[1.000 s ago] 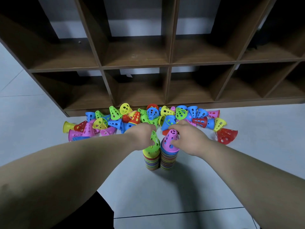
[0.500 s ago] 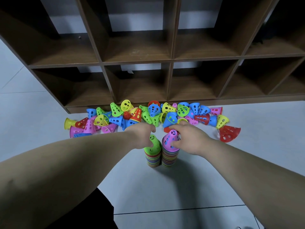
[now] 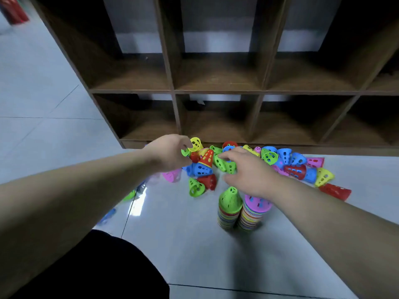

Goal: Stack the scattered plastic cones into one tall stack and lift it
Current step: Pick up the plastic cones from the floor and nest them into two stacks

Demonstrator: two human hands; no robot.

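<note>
Fingers (image 3: 183,140) of the left hand (image 3: 170,152) look pinched on a yellow cone (image 3: 196,143) in the floor pile (image 3: 285,155); right hand (image 3: 244,171) curls over a green cone (image 3: 223,164), grip unclear. Wrist's right above both stacks (image 3: 230,203), low pull-back could topple them.

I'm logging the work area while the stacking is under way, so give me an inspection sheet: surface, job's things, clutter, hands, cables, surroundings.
Surface: glossy grey tiled floor, with reflections.
Job's things: two stacks upright side by side, green-topped stack and purple-topped stack; loose cones heaped along the shelf base.
Clutter: nothing seen.
Hands: left hand reaches at a yellow cone; right hand is over a green cone; whether either grips is unclear.
Cables: nothing seen.
Surroundings: brown cubby shelf; blurred red object at top left.
</note>
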